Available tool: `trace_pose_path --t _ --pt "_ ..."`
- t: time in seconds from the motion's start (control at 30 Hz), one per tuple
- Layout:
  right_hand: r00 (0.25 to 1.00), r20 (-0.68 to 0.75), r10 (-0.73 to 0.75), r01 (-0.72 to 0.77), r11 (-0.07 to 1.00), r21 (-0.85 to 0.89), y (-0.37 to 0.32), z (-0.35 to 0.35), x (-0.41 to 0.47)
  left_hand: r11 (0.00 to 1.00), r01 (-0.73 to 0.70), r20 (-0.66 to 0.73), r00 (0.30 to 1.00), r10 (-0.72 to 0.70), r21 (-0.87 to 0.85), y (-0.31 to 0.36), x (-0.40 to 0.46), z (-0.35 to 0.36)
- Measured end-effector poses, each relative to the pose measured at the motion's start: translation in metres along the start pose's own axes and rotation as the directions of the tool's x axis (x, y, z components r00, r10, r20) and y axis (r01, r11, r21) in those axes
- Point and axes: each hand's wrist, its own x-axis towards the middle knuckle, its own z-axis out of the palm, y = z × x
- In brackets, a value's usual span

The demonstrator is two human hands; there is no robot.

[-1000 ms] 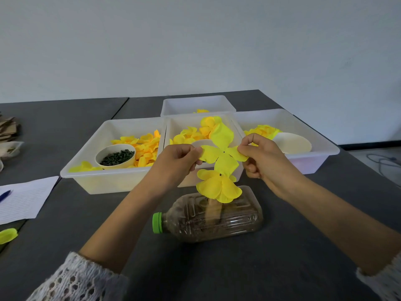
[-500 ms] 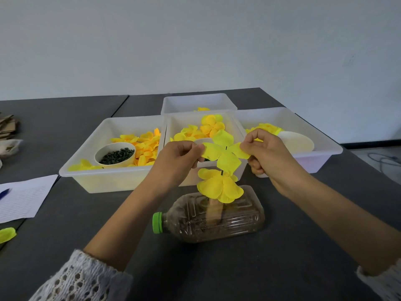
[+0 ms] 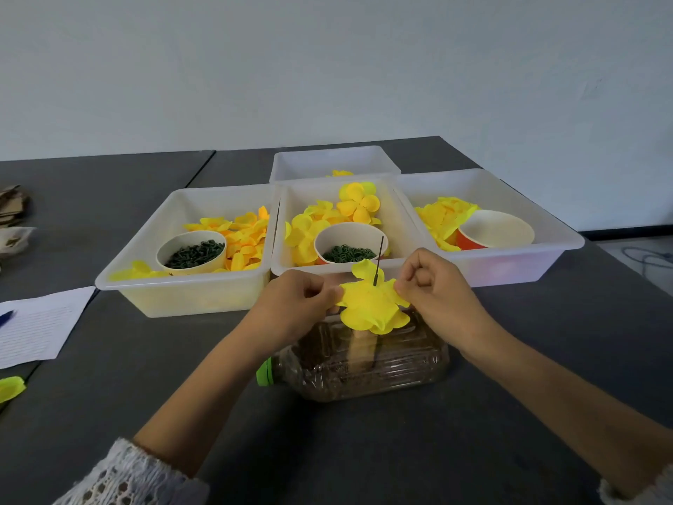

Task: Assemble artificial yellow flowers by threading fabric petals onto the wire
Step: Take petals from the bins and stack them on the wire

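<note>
Dark grey table (image 3: 510,395), pale wall behind. Clear bottle (image 3: 364,362) lying on its side, green cap toward the left arm, brown fill inside; thin dark wire (image 3: 378,260) stands up from it. Yellow petal layer (image 3: 368,304) threaded on the wire, spread flat, edges ruffled, sitting just above the bottle; wire tip pokes out well above it. Left hand (image 3: 291,308) pinches the petal's left edge between thumb and fingers; right hand (image 3: 437,289) pinches the right edge the same way. Behind: white trays (image 3: 189,297) holding loose yellow petals, paper cups (image 3: 191,251) of small dark green pieces. Lined paper (image 3: 36,326) at far left.
</note>
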Motion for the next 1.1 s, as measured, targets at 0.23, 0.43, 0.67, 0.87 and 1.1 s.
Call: trace_pose_path --t 0.23,0.43,0.67,0.87,1.1 --pt "0.98 -0.073 -0.183 0.152 0.94 -0.306 -0.007 -0.026 0.019 0.994 0.079 0.124 0.99 -0.068 -0.08 0.002 0.003 -0.016" --pt "0.988 -0.003 -0.157 0.087 0.562 -0.823 0.014 -0.114 0.115 0.979 0.194 -0.047 0.979 -0.197 -0.065 -0.001 0.011 -0.043" --pt "0.98 0.107 0.171 0.026 0.417 -0.909 0.04 -0.123 0.152 0.975 0.185 -0.085 0.977 -0.196 -0.121 0.007 0.01 -0.05" --pt "0.971 -0.128 -0.2 0.02 0.607 -0.794 0.027 -0.129 0.149 0.982 0.16 -0.096 0.981 -0.17 -0.1 0.01 0.006 -0.053" --pt "0.969 -0.214 -0.124 0.053 0.95 -0.308 -0.034 -0.127 0.135 0.987 0.097 -0.127 0.985 -0.113 -0.126 0.029 0.009 -0.05"
